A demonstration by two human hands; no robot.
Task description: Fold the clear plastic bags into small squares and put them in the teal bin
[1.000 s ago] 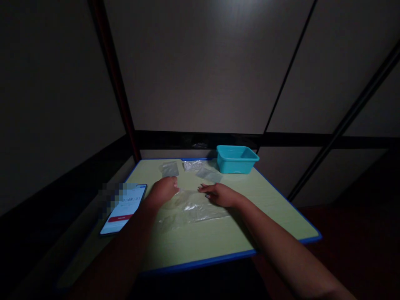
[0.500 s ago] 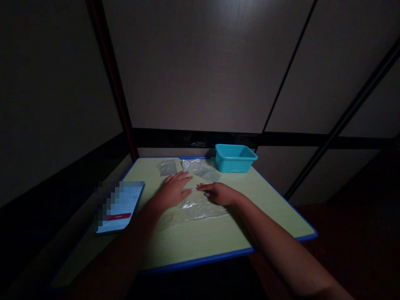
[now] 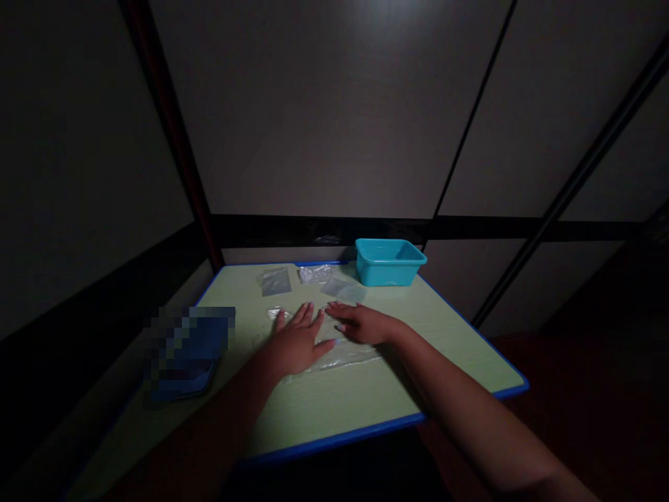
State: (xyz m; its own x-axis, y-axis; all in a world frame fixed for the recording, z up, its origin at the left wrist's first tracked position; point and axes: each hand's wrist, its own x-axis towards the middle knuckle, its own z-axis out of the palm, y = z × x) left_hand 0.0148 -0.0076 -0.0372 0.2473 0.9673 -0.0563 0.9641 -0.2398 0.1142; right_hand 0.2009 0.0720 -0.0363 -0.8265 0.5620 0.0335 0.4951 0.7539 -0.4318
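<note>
A clear plastic sheet or bag [image 3: 345,355] lies flat at the middle of the pale green table [image 3: 324,411]. My left hand [image 3: 297,343] rests palm down on its left part, fingers spread and holding nothing. Close by on the right, my right hand [image 3: 360,323] touches the plastic's upper part, its fingers bent a little but apart. Beyond the hands lie a greyish clear packet [image 3: 277,281], a crinkled clear packet [image 3: 315,273] and another flat clear packet [image 3: 345,289].
A turquoise plastic basket [image 3: 391,265] stands at the table's back right corner. At the left edge lies a dark flat device or folder [image 3: 201,348], partly blurred out. A panelled wall [image 3: 324,125] rises behind the table.
My left hand has moved down and toward my right hand across the plastic. The device or folder at the left has turned from bright to dark. The view has shifted slightly.
</note>
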